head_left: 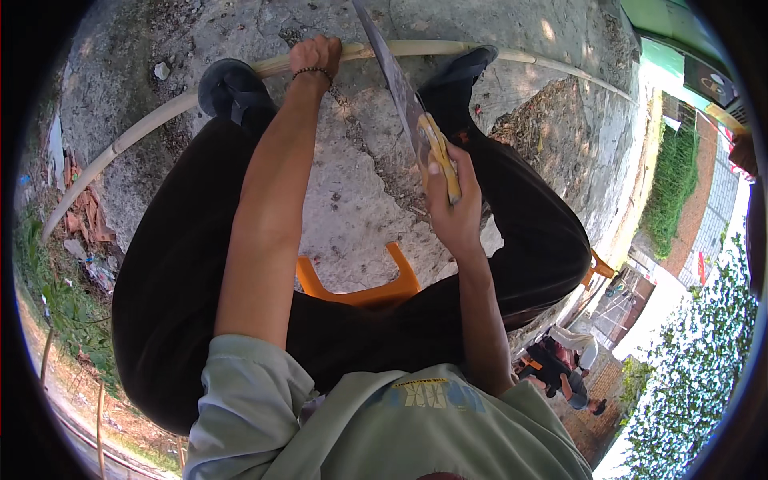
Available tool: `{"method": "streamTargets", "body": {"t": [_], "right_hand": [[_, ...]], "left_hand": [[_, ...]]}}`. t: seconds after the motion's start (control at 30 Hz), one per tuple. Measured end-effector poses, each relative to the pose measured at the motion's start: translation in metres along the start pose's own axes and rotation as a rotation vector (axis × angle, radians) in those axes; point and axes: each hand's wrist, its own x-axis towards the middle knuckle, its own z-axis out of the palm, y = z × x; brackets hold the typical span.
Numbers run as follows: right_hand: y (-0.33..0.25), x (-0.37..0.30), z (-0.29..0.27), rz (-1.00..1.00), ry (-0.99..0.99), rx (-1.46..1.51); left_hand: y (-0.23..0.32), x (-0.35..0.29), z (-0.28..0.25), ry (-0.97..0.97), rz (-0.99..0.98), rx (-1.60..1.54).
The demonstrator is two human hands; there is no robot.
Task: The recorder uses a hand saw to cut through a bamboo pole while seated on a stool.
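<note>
A long pale bamboo pole runs across the ground in front of me, bending through the fisheye view. My left hand, with a dark beaded bracelet at the wrist, is closed around it between my two feet. In my right hand is a handsaw, gripped by its yellow handle. Its grey blade points away from me and crosses over the pole just right of my left hand. Whether the teeth touch the bamboo I cannot tell. My dark shoes rest at the pole on either side of that hand.
Beneath me is an orange plastic stool. The ground is rough, cracked concrete. Broken red bricks and litter lie at the left, beside green plants. Farther off at the right are people, a strip of grass and a tree.
</note>
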Motion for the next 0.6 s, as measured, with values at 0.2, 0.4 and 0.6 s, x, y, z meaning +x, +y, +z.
{"method": "streamTargets", "body": {"t": [0.2,0.4,0.6], "right_hand": [[-0.013,-0.065,-0.017,0.188,0.014,0.138],[0.009,-0.067,-0.011,0.130,0.004,0.058],[-0.008,-0.024,-0.002,0.172,-0.028,0.048]], "left_hand": [[-0.004,0.005,-0.012,0.040,-0.015,-0.036],[-0.011,0.008,-0.002,0.054,-0.035,-0.054],[-0.005,0.010,-0.005,0.071,0.002,-0.053]]}}
